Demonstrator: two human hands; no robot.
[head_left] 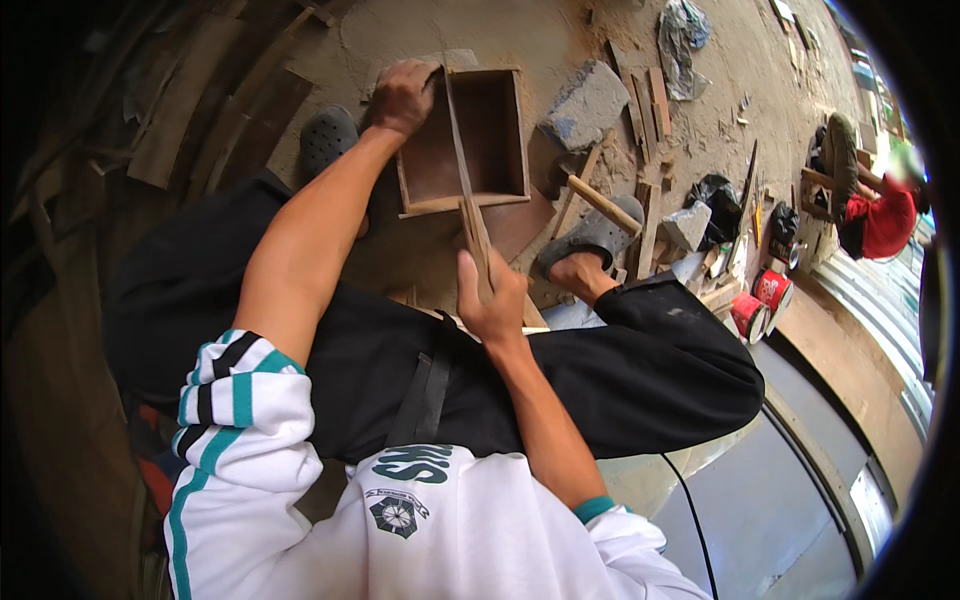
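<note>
An open wooden box (410, 180) with a dark brown inside rests on the ground between my feet. My left hand (403, 97) is closed on the box's far left corner. My right hand (493, 303) grips the wooden handle of a handsaw (478, 232) with its thumb lying along the top. The saw's narrow blade, seen nearly edge-on, runs away from me over the box, and its tip reaches the far rim near my left fingers. Whether the teeth touch the wood cannot be made out.
A concrete block (588, 105) sits right of the box, near a hammer (604, 204) lying by my right shoe (592, 236). Planks (190, 100) fill the left side. Wood scraps and red cans (771, 291) lie at right. Farther right sits a person in red (885, 222).
</note>
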